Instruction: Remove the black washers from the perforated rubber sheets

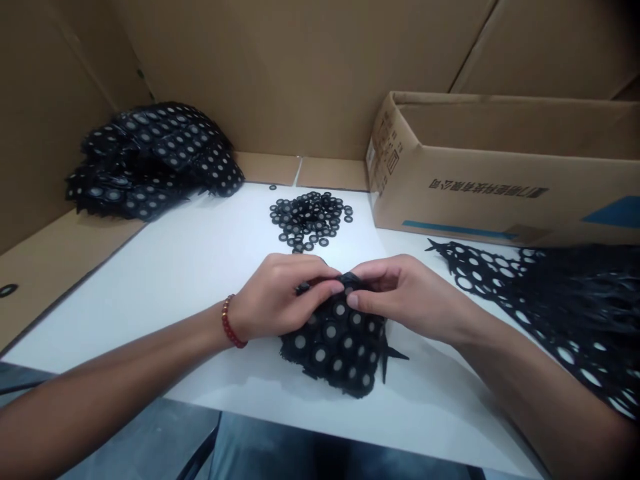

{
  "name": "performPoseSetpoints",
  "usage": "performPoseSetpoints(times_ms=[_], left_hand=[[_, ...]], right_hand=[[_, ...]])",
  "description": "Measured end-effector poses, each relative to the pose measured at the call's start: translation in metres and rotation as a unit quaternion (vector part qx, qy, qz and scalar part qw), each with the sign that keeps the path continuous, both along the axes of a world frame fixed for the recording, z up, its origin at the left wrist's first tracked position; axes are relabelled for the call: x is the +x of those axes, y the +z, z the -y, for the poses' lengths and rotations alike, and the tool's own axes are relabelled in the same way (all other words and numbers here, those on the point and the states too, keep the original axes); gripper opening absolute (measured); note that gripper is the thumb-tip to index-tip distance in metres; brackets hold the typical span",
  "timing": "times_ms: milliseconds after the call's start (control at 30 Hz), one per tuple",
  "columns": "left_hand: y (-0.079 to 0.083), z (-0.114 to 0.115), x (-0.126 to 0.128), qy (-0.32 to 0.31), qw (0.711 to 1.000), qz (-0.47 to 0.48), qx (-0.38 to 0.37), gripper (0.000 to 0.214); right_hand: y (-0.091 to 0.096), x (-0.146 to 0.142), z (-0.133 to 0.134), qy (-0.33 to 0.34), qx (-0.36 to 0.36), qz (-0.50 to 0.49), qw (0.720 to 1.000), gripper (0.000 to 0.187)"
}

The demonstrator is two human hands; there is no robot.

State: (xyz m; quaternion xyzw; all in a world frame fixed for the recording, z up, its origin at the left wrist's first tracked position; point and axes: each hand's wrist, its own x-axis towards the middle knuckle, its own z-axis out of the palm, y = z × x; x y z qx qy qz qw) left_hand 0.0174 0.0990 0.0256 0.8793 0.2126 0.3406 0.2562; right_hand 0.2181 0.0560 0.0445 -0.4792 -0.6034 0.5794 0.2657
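Between my two hands is a black rubber sheet (331, 331) dotted with rows of round rings with pale centres. My left hand (285, 293), with a red bead bracelet (232, 323) at the wrist, pinches its top edge between thumb and fingers. Close beside it, my right hand (400, 293) pinches the same edge from the right. The sheet hangs toward me and partly rests over the white table. Just beyond my hands lies a heap of loose black rings (310, 217). My fingertips behind the sheet are hidden.
Stacked black sheets (165, 160) with rings in them lie at the back left. On the right are punched-out black sheets (540, 287) full of holes, before an open cardboard box (500, 187). Cardboard walls (300, 73) enclose the white tabletop (200, 240). One ring (9, 290) lies far left.
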Motion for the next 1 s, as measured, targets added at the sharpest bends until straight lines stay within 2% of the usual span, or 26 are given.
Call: performPoseSetpoints(times_ms=[67, 167, 233, 300, 367, 467, 533, 600, 667, 733, 833, 1000], left_hand=[[0.001, 0.001, 0.003, 0.028, 0.999, 0.002, -0.044, 0.019], [0.001, -0.007, 0.004, 0.131, 0.982, 0.005, -0.136, 0.028], [-0.002, -0.020, 0.000, 0.196, 0.967, 0.007, -0.162, 0.033], [-0.006, -0.034, -0.006, 0.251, 0.961, 0.006, -0.117, 0.033], [-0.009, -0.045, -0.012, 0.274, 0.961, -0.026, -0.038, 0.028], [-0.008, -0.048, -0.014, 0.239, 0.965, -0.089, 0.062, 0.031], [-0.003, -0.042, -0.011, 0.202, 0.973, -0.083, 0.081, 0.033], [0.002, -0.033, -0.006, 0.142, 0.986, -0.064, 0.056, 0.029], [0.005, -0.025, -0.002, 0.054, 0.995, -0.079, 0.032, 0.026], [0.006, -0.020, -0.001, -0.014, 0.994, -0.103, 0.043, 0.025], [0.006, -0.019, -0.002, -0.035, 0.992, -0.100, 0.070, 0.025], [0.008, -0.016, -0.003, -0.063, 0.989, -0.134, 0.016, 0.028]], right_hand=[[-0.001, -0.002, 0.000, -0.026, 0.010, 0.024, 0.999, 0.011], [-0.003, -0.001, 0.000, -0.057, 0.015, 0.080, 0.995, 0.024], [-0.005, 0.000, -0.001, -0.080, 0.016, 0.120, 0.989, 0.031], [-0.007, 0.001, -0.003, -0.107, 0.015, 0.164, 0.981, 0.037], [-0.009, 0.000, -0.004, -0.135, 0.011, 0.207, 0.969, 0.042], [-0.010, -0.001, -0.007, -0.166, -0.009, 0.249, 0.954, 0.044], [-0.010, -0.001, -0.007, -0.175, -0.025, 0.243, 0.954, 0.043], [-0.009, -0.001, -0.007, -0.163, -0.039, 0.184, 0.969, 0.039], [-0.008, 0.000, -0.005, -0.133, -0.059, 0.089, 0.985, 0.030], [-0.006, 0.001, -0.002, -0.091, -0.077, 0.011, 0.993, 0.025], [-0.005, 0.001, 0.000, -0.059, -0.074, -0.019, 0.995, 0.023], [-0.007, 0.001, -0.001, -0.102, -0.014, 0.038, 0.994, 0.014]])
